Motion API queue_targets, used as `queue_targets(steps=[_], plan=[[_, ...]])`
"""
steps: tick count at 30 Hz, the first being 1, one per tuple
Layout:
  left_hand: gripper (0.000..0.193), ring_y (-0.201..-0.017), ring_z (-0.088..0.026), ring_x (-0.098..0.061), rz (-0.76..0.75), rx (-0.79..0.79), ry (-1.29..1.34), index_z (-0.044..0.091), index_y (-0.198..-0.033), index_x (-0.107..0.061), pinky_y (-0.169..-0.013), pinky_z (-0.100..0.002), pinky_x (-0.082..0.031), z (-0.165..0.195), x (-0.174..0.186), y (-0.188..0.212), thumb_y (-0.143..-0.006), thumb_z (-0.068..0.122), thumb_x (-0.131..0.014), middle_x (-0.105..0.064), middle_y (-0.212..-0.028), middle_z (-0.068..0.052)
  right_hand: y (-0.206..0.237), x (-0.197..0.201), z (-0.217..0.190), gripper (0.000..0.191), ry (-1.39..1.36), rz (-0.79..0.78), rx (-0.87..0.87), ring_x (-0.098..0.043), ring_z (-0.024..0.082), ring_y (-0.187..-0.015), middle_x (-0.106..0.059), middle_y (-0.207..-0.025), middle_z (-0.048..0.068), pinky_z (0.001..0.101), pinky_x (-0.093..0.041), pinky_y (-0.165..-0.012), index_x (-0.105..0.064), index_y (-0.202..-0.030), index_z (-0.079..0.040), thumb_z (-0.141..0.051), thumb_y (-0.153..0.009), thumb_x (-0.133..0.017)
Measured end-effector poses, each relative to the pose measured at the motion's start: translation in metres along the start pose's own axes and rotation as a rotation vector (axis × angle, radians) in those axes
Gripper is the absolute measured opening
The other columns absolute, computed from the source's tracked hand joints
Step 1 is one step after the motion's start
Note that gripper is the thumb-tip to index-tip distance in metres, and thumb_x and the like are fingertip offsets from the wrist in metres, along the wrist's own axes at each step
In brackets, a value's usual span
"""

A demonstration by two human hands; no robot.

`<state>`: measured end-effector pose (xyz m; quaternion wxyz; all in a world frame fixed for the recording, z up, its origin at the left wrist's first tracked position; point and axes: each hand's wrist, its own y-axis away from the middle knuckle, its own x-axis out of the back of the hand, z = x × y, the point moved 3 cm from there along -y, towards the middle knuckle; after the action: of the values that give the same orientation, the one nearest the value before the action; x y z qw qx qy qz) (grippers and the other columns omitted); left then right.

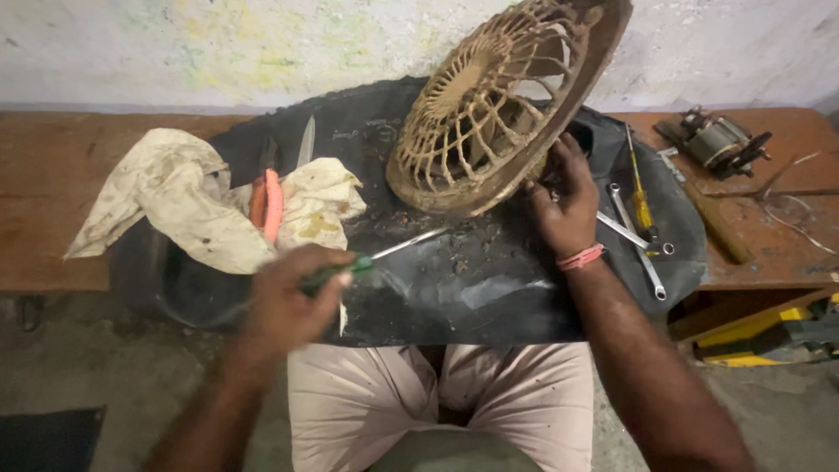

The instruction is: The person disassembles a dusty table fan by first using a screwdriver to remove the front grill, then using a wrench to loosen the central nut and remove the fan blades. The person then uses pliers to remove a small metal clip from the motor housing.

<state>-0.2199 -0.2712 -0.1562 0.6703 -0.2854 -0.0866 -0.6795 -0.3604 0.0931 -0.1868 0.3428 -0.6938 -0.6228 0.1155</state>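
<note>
packages: none | labels: none | signs: none | screens: none

A wooden surface (52,175) carries a black rubber sheet (489,280), a small motor (717,142) and loose wires (791,214).

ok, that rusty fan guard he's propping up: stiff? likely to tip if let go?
Probably stiff: the fan guard is a rusted wire grille on a solid rim. It stands tilted on its edge, steadied by the right hand, so it would likely tip or roll if released. Rust flakes on the black mat suggest it sheds when handled.
</note>
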Motion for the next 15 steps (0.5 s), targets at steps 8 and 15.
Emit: queue_targets(steps=[8, 15], plan=[[0.022, -0.093, -0.030, -0.070, 0.367, -0.083, -0.427, 0.005, -0.116, -0.072, -0.085, -0.040, -0.054, -0.028, 0.076, -0.056, -0.094, 0.008, -0.069, -0.072, -0.105, -0.016, -0.024, 0.011, -0.054, 0.029, 0.378, -0.432, 0.157, -0.068, 0.036, -0.083, -0.069, -0.092, 0.018, 0.0440, -0.055, -0.076, -0.069, -0.106, -0.002, -0.006, -0.077, -0.068], [0.022, -0.103, -0.041, -0.062, 0.341, -0.232, -0.754, 0.009, -0.111, -0.071, -0.093, -0.053, -0.047, -0.043, 0.055, -0.082, -0.091, 0.019, -0.074, -0.070, -0.106, -0.017, -0.055, 0.004, -0.045, 0.022, 0.991, -0.856, 0.160, -0.069, 0.037, -0.069, -0.072, -0.084, 0.016, 0.0462, -0.055, -0.066, -0.074, -0.102, -0.013, -0.029, -0.088, -0.074]])
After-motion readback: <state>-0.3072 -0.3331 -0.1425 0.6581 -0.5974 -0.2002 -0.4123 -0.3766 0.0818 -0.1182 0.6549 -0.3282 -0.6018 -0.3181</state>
